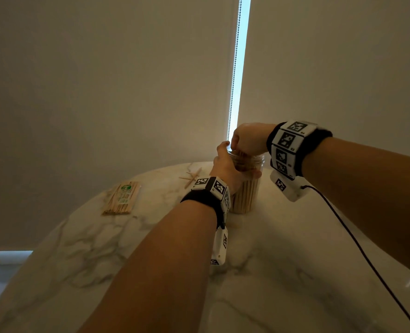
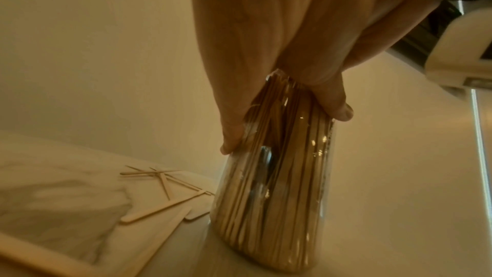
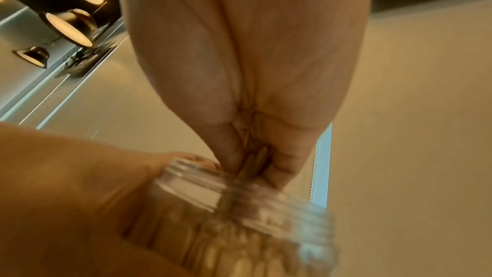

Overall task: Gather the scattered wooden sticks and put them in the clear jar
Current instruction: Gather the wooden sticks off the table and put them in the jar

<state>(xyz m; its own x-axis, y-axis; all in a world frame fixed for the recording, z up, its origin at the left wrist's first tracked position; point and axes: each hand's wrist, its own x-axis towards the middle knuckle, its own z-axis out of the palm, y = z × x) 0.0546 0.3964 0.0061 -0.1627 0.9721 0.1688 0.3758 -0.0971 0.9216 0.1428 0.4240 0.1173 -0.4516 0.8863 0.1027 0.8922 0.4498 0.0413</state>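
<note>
— Since the packet of sticks point(image 1: 122, 197) lies sealed at nine o'clock on the marble surface point(image 1: 283, 260), would you count it as part of the job?

— I judge not; the loose work is the scattered wooden sticks point(image 1: 191, 177), crossed over one another at about ten o'clock from the clear jar point(image 1: 245, 195), just beside its base.

— Why does the left hand point(image 1: 225, 168) wrap the jar?

— To steady it, I think. Its grip is curled round the upper wall, thumb on one side, fingers on the other, so the jar stands upright while sticks go in.

— And the right hand point(image 1: 247, 140)?

— At twelve o'clock, over the jar's mouth, its grip pinching a few sticks point(image 3: 253, 161) and feeding them down among those already packed inside.

— Which view tells you that?

— The right wrist view alone shows the pinch and the threaded rim. The left wrist view shows the loose sticks point(image 2: 165, 195) close to the jar point(image 2: 271, 208), and how full it is. The head view gives the whole layout, though the left wristband covers part of the pile.
</note>
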